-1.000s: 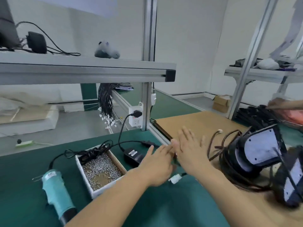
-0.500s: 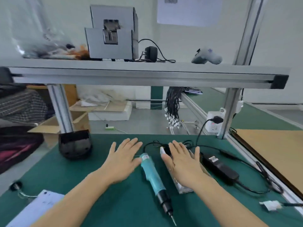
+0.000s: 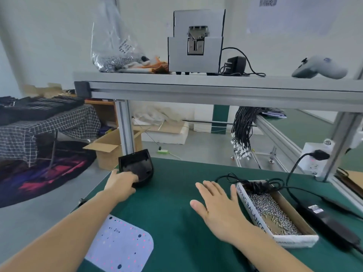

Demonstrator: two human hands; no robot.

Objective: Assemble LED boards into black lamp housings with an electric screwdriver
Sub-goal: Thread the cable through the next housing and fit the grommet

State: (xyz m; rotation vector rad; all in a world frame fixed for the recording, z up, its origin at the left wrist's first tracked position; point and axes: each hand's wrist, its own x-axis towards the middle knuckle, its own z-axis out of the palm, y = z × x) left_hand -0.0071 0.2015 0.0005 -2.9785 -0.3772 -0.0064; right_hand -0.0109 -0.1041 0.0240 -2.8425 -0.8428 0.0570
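- LED board (image 3: 119, 245) lies flat on the green bench (image 3: 169, 209), near edge, just under the left forearm.
- Right hand (image 3: 220, 210): open, fingers spread, palm down over the bench, holding nothing; just left of the screw box (image 3: 275, 214).
- Power adapter (image 3: 326, 222) right of the box, cable up to the wall socket (image 3: 314, 160).
- Left hand (image 3: 122, 183): reaching to the far-left bench edge, fingers curled onto the black lamp housing (image 3: 136, 167); can't tell if the grip is closed.
- Screw feeder (image 3: 196, 40) on the upper shelf (image 3: 216, 85).
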